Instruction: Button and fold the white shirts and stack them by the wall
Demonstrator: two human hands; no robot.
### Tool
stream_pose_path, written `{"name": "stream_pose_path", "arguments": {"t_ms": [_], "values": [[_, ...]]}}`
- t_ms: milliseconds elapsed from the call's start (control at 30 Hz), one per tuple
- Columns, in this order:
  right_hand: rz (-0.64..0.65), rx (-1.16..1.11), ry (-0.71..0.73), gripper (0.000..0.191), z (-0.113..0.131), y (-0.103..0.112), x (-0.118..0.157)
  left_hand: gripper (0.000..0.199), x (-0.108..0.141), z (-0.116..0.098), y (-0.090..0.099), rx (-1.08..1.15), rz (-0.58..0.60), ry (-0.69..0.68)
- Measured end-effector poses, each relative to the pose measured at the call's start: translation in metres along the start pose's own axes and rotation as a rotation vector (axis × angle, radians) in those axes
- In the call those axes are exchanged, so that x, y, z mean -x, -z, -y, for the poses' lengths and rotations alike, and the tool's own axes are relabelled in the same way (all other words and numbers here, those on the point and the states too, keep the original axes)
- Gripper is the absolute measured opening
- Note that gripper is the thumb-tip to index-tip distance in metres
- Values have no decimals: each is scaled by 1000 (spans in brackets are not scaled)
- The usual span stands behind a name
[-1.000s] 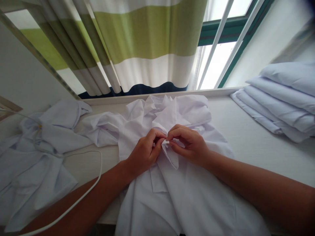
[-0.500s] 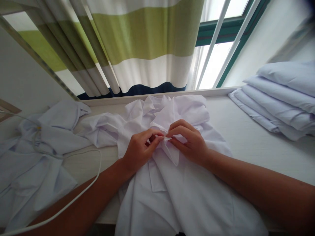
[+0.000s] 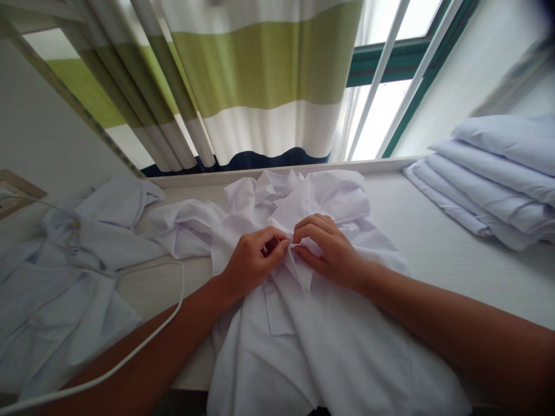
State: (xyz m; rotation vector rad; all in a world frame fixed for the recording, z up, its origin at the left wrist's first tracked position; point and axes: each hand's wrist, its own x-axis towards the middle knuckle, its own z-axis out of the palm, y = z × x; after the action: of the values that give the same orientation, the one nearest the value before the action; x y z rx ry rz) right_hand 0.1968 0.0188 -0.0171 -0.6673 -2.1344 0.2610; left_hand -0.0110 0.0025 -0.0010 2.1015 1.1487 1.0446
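A white shirt (image 3: 347,346) lies spread over the pale table, its lower part hanging toward me past the front edge. At the collar area, my left hand (image 3: 255,257) pinches the cloth between thumb and fingertips. Right beside it, my right hand (image 3: 327,248) grips the same fold with thumb and index finger, the two sets of fingertips nearly touching. A pointed collar tip (image 3: 302,274) hangs just below the fingers. Whether a button sits between the fingertips is too small to make out.
Crumpled white garments (image 3: 78,294) lie at the left, with a white cable (image 3: 143,346) looping across them and over my left forearm. Folded white garments (image 3: 498,179) are stacked at the right. Behind the table (image 3: 451,266) hang striped curtains (image 3: 269,69) before a barred window.
The view has shifted slightly. My fingers have moved a little on the pinched cloth, and the collar tip has swung slightly left. Both hands keep hold at the same place.
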Motion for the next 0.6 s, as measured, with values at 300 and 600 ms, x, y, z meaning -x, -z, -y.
{"name": "stream_pose_path", "arguments": {"t_ms": [300, 600], "values": [[-387, -309, -383, 3, -15, 17, -8, 21, -16, 11, 36, 67, -543, -3], [-202, -207, -315, 23, 24, 18, -63, 20, -7, -3, 32, -50, -544, -121]]}}
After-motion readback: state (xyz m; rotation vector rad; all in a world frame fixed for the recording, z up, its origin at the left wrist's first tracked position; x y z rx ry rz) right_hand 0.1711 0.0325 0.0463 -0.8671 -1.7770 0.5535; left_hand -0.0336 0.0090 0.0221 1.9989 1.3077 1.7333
